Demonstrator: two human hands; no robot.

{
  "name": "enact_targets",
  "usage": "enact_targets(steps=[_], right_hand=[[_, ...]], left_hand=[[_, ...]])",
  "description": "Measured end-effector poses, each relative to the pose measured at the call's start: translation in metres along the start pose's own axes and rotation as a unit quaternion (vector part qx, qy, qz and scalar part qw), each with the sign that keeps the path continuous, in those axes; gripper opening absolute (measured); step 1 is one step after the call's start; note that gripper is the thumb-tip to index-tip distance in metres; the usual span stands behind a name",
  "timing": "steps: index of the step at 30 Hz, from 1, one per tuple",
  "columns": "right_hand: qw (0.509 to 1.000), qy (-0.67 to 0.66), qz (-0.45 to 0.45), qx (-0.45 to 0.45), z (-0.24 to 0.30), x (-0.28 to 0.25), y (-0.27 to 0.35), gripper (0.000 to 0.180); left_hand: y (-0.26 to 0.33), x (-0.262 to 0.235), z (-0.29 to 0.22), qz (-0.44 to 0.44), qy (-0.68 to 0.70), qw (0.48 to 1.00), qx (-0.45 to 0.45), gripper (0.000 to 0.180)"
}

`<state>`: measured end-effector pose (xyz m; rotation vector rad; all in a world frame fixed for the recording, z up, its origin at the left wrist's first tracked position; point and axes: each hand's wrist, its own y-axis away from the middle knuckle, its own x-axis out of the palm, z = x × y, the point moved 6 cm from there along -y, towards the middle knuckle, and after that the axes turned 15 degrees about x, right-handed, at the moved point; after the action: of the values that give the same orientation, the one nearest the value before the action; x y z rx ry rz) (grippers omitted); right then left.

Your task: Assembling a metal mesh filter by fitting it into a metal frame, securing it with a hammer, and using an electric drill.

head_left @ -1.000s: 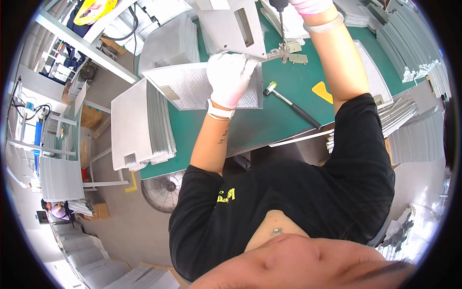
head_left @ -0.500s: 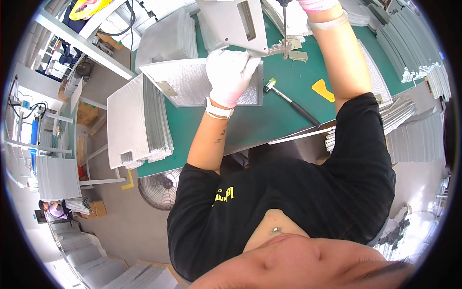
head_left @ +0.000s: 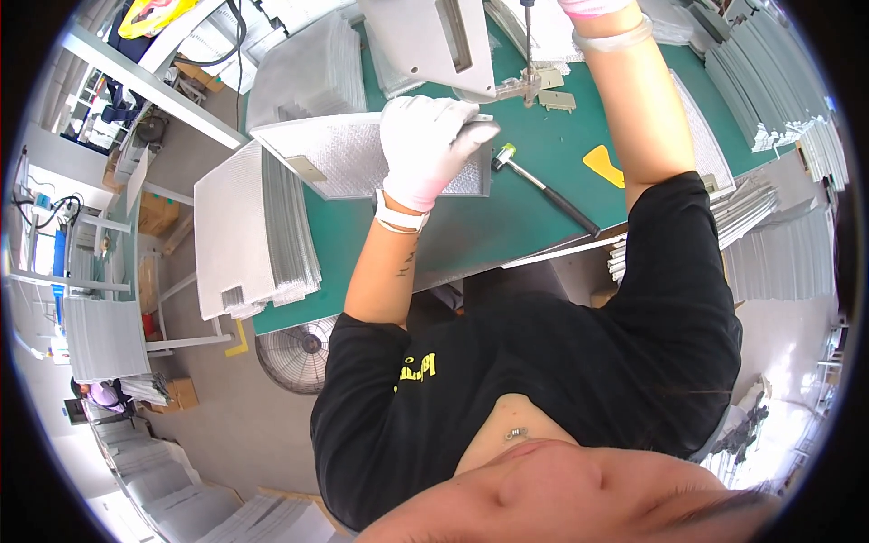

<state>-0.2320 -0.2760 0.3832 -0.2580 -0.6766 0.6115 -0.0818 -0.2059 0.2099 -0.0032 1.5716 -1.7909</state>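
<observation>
My left hand [head_left: 421,145], in a white glove with a pink cuff, is closed at the upper edge of a white textured panel [head_left: 339,149]. Its thumb points right. The panel stands tilted on the green table [head_left: 543,213], with a small beige plate [head_left: 305,168] on its face. Just beyond this hand is a grey metal plate with a long slot [head_left: 430,41]. A thin driver shaft [head_left: 529,45] comes down onto a clear-looking bracket [head_left: 516,89] at its corner. Of my right hand [head_left: 593,7], only the pink cuff shows at the top edge; its fingers are out of frame.
A hammer [head_left: 548,190], a yellow scraper [head_left: 602,166] and small beige plates [head_left: 556,100] lie on the table. Stacked panels stand at left [head_left: 258,231], behind [head_left: 308,72] and far right [head_left: 769,81]. A floor fan [head_left: 299,353] sits below the table's left edge.
The left thumb has straightened and now points right, away from the curled fingers. The whole scene has shifted slightly left in view. The driver shaft stays at the bracket.
</observation>
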Motion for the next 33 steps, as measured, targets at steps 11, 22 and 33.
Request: enact_targets(steps=[11, 22, 33], right_hand=[[0.987, 0.133, -0.016, -0.087, 0.005, 0.004, 0.003, 0.030], [0.987, 0.143, 0.008, -0.066, 0.005, 0.000, -0.004, 0.027], [0.999, -0.023, -0.023, 0.027, 0.003, 0.005, 0.000, 0.029]], left_hand=[[0.004, 0.000, 0.001, -0.006, -0.024, 0.999, -0.021, 0.022], [-0.003, -0.004, 0.000, -0.022, 0.011, 1.000, -0.005, 0.021], [-0.003, -0.002, 0.003, -0.026, 0.025, 0.999, -0.005, 0.023]])
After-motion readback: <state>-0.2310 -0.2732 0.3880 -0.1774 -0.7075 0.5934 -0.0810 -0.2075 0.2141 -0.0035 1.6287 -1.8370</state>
